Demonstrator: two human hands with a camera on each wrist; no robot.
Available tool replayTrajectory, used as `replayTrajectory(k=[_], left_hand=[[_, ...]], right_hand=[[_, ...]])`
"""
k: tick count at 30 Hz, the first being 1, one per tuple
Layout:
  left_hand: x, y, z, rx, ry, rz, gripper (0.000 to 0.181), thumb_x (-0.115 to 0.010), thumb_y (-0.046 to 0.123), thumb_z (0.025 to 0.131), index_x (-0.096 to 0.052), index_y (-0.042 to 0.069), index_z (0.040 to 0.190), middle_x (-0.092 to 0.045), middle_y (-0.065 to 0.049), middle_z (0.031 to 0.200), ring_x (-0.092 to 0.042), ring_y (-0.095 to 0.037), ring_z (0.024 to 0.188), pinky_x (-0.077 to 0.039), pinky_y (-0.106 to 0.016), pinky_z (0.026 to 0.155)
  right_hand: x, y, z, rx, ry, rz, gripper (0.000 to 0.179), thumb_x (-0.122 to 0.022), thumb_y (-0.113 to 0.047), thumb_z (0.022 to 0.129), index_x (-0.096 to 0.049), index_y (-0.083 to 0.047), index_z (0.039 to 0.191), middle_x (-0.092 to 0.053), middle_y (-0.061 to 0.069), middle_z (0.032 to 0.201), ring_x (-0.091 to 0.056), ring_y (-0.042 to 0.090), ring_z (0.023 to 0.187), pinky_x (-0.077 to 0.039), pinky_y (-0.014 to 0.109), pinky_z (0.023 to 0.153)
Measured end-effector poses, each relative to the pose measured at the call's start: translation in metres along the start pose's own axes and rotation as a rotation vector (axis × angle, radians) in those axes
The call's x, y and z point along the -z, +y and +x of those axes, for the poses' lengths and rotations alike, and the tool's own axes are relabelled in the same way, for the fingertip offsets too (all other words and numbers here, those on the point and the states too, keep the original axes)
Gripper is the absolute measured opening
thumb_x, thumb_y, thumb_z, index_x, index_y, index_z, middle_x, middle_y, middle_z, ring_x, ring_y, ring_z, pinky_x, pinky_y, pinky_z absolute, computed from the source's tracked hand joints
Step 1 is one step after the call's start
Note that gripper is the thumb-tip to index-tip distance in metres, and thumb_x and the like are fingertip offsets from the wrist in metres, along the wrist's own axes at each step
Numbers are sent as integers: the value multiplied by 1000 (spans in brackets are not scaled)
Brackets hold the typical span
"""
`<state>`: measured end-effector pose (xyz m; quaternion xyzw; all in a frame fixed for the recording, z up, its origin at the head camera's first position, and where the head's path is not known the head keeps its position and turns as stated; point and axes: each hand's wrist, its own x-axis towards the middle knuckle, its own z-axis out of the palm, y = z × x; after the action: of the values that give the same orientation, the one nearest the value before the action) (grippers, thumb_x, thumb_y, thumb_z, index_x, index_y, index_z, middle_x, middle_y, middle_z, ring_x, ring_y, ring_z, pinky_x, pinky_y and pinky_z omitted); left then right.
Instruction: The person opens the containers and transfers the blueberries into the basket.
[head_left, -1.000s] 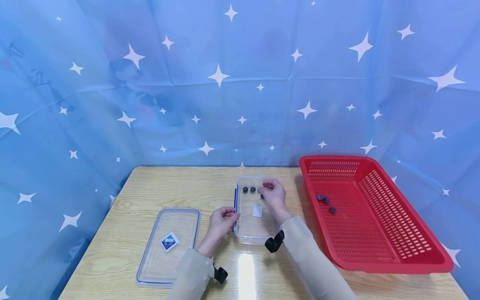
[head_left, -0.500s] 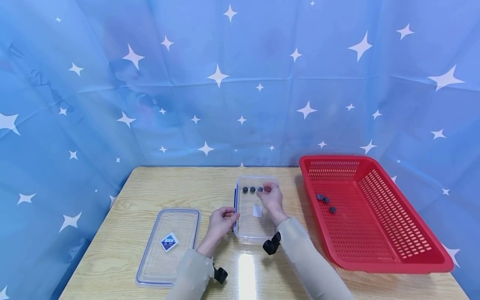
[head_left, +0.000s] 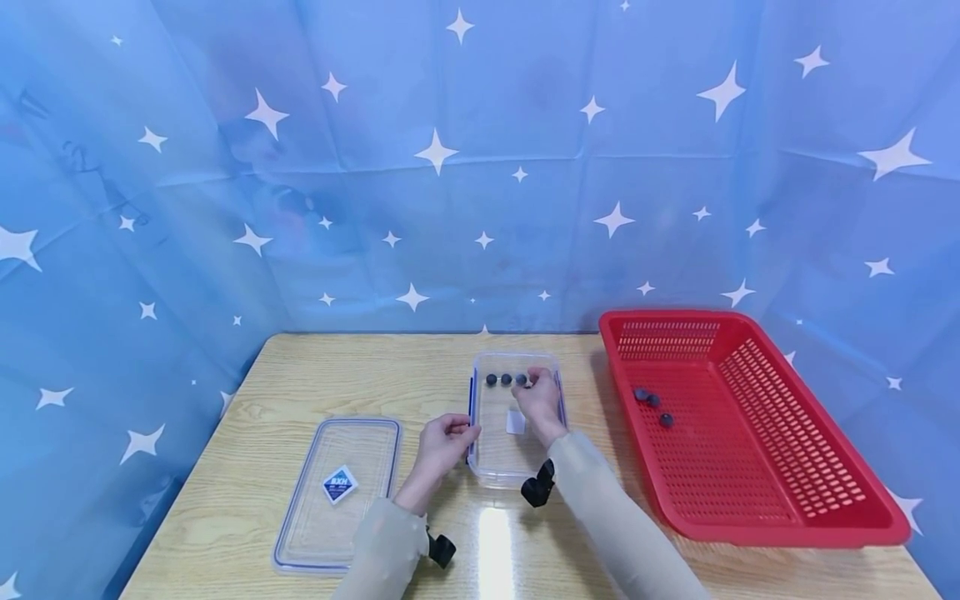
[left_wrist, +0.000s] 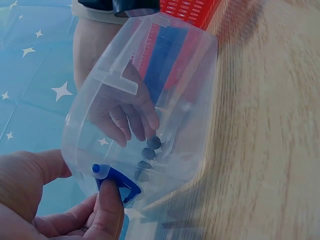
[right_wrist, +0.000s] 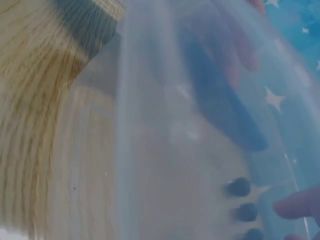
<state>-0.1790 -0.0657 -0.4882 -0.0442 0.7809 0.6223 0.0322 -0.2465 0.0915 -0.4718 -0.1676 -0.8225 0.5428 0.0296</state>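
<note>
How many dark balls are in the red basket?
3 visible in the head view, toward the left side of the red basket: the far ball, the middle ball beside it, and the near ball slightly apart. Others may be hidden.

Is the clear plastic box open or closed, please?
Open. The lid lies on the table, apart from the clear plastic box, and the right hand reaches inside beside dark balls.
</note>
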Motion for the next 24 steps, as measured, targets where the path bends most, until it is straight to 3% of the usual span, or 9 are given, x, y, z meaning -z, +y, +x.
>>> replayTrajectory(k=[10, 24], left_hand=[[0, 0, 1, -15, 1, -7, 29, -69, 9, 82, -63, -9, 104, -62, -8, 84, -55, -8, 69, -49, -18, 60], [0, -1, 0, -15, -4, -36, 30, -69, 8, 82, -62, -10, 104, -62, -8, 83, -56, -7, 67, -50, -19, 58]], right_hand=[[-4, 3, 3, -6, 40, -56, 44, -65, 9, 74, -53, 8, 116, -58, 22, 107, -56, 33, 98, -46, 39, 88], [-5, 8, 4, -28, 26, -163, 31, -63, 8, 72, -59, 2, 102, -62, 12, 91, -57, 24, 84, -47, 35, 77]])
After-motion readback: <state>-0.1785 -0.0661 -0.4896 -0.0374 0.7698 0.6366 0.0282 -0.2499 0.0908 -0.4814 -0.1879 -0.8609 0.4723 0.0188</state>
